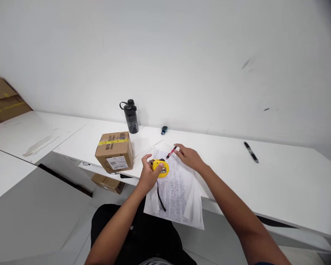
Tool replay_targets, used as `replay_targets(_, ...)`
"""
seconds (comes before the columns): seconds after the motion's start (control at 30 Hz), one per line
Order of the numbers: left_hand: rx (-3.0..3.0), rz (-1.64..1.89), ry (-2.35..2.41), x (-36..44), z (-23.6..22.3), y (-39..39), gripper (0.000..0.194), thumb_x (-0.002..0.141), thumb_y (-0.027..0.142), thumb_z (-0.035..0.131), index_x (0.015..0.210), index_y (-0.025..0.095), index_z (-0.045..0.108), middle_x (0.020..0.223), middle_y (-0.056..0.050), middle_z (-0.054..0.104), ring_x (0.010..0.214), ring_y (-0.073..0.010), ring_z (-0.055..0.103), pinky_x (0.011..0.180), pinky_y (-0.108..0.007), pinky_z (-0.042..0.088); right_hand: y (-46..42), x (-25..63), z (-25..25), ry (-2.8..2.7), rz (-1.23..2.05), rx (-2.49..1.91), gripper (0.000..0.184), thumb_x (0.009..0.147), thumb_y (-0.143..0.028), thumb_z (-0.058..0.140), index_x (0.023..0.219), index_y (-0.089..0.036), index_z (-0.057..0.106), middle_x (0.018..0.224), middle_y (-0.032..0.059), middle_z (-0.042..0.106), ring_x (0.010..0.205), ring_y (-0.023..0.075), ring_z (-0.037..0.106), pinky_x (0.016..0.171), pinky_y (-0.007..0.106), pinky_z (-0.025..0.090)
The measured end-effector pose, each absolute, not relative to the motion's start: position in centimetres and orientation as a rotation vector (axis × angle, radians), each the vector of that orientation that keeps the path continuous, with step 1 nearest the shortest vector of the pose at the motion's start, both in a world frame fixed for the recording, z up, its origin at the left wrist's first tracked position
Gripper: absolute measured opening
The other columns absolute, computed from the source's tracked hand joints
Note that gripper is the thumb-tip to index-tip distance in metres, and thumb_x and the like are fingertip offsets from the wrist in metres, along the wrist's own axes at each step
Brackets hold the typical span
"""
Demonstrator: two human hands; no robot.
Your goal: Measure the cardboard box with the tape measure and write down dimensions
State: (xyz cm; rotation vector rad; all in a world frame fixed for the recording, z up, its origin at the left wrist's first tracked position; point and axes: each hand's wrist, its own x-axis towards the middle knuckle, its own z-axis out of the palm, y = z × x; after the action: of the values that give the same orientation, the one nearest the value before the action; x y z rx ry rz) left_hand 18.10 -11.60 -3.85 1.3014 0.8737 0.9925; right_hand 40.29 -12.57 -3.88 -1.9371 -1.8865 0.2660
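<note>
My left hand [149, 176] is closed around a yellow tape measure [164, 170], its thumb across the front. From the tape measure a black wrist strap [161, 198] dangles down. My right hand [188, 156] pinches a slim red and black pen [171, 152] by its upper end, with the dark tip pointing down-left toward the tape measure. Beneath both hands lies a white sheet [172, 198] with dense grey print, draped over the table's front edge and hanging toward my lap.
A taped cardboard box [114, 151] stands left of my left hand, with a black bottle [131, 117] behind it. Near the wall lies a small dark blue object [164, 130]. A black marker [251, 152] rests on the white table [281, 180] at right. Another box [107, 183] sits below the table.
</note>
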Motion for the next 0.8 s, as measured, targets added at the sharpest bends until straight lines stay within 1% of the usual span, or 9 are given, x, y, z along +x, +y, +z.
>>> replay_targets(0.07, 1.424, 0.887, 0.902, 18.8, -5.0, -10.2, 0.063, 0.073, 0.04, 0.072, 0.117, 0.021, 0.032, 0.084, 0.001, 0.059, 0.068, -0.0121, 0.061, 0.063, -0.025, 0.049, -9.9, 42.5, -4.4, -1.975, 0.1, -2.162, 0.039, 0.097, -0.032, 0.037, 0.132, -0.018, 0.05, 0.1, 0.0156, 0.07, 0.083, 0.0257, 0.067, 0.07, 0.035, 0.046)
replay_targets(0.13, 1.486, 0.818, 0.925, 19.5, -6.1, -9.4, 0.058, 0.074, 0.039, 0.071, 0.113, 0.022, 0.033, 0.078, 0.004, 0.057, 0.063, -0.0107, 0.059, 0.059, -0.023, 0.047, -7.9, 43.5, -4.9, -2.036, 0.104, -2.156, 0.031, 0.092, -0.025, 0.047, 0.121, -0.018, 0.057, 0.098, 0.0155, 0.07, 0.082, 0.0254, 0.066, 0.071, 0.034, 0.045)
replay_targets(0.23, 1.491, 0.796, 0.954, 20.2, -7.3, -9.1, 0.054, 0.073, 0.041, 0.072, 0.108, 0.022, 0.035, 0.075, 0.005, 0.056, 0.06, -0.0095, 0.057, 0.057, -0.021, 0.044, -7.1, 43.6, -5.5, -2.008, 0.108, -2.057, 0.022, 0.091, -0.026, 0.048, 0.106, -0.016, 0.061, 0.088, 0.0139, 0.071, 0.082, 0.0248, 0.066, 0.075, 0.032, 0.043)
replay_targets(0.37, 1.448, 0.803, 0.939, 20.1, -7.9, -9.1, 0.053, 0.073, 0.044, 0.072, 0.105, 0.023, 0.035, 0.074, 0.006, 0.057, 0.059, -0.0092, 0.057, 0.055, -0.02, 0.043, -9.6, 43.4, -6.7, -1.786, 0.131, -1.954, 0.042, 0.101, -0.034, 0.019, 0.115, -0.016, 0.054, 0.088, 0.0101, 0.068, 0.076, 0.0197, 0.065, 0.069, 0.029, 0.044)
replay_targets(0.43, 1.418, 0.805, 0.912, 19.9, -8.0, -9.2, 0.052, 0.074, 0.045, 0.071, 0.104, 0.023, 0.035, 0.074, 0.006, 0.057, 0.059, -0.0092, 0.058, 0.055, -0.02, 0.044, -11.3, 43.5, -7.6, -1.648, 0.296, -1.811, 0.05, 0.1, -0.042, 0.015, 0.102, -0.017, 0.059, 0.08, 0.0059, 0.066, 0.071, 0.017, 0.062, 0.065, 0.026, 0.045)
replay_targets(0.5, 1.386, 0.806, 0.896, 19.7, -7.9, -9.2, 0.051, 0.075, 0.045, 0.071, 0.103, 0.024, 0.034, 0.075, 0.005, 0.058, 0.059, -0.0094, 0.058, 0.055, -0.02, 0.045, -12.6, 43.5, -8.5, -1.48, 0.545, -1.623, 0.052, 0.097, -0.051, 0.023, 0.086, -0.019, 0.062, 0.068, 0.002, 0.061, 0.064, 0.0157, 0.057, 0.061, 0.026, 0.043)
replay_targets(0.57, 1.363, 0.801, 0.895, 19.7, -7.8, -9.2, 0.051, 0.074, 0.045, 0.072, 0.103, 0.023, 0.035, 0.078, 0.004, 0.06, 0.061, -0.0099, 0.06, 0.056, -0.02, 0.045, -13.3, 43.6, -9.0, -1.291, 0.726, -1.498, 0.049, 0.093, -0.056, 0.031, 0.083, -0.02, 0.062, 0.061, -0.0008, 0.056, 0.057, 0.0147, 0.051, 0.057, 0.027, 0.041)
replay_targets(0.7, 1.34, 0.769, 0.891, 19.8, -7.6, -9.3, 0.051, 0.075, 0.042, 0.072, 0.102, 0.024, 0.033, 0.08, 0.003, 0.061, 0.064, -0.0101, 0.061, 0.058, -0.021, 0.047, -13.3, 43.4, -9.0, -1.075, 0.671, -1.616, 0.044, 0.087, -0.057, 0.043, 0.069, -0.021, 0.06, 0.056, -0.0008, 0.054, 0.055, 0.0155, 0.049, 0.055, 0.028, 0.038)
replay_targets(0.8, 1.321, 0.764, 0.895, 19.9, -7.4, -9.3, 0.052, 0.075, 0.041, 0.072, 0.099, 0.025, 0.029, 0.074, 0.006, 0.061, 0.058, -0.0092, 0.06, 0.054, -0.019, 0.045, -13.1, 43.3, -8.9, -1.037, 0.61, -1.652, 0.045, 0.083, -0.056, 0.051, 0.054, -0.022, 0.048, 0.06, 0.001, 0.058, 0.061, 0.0167, 0.053, 0.059, 0.029, 0.038)
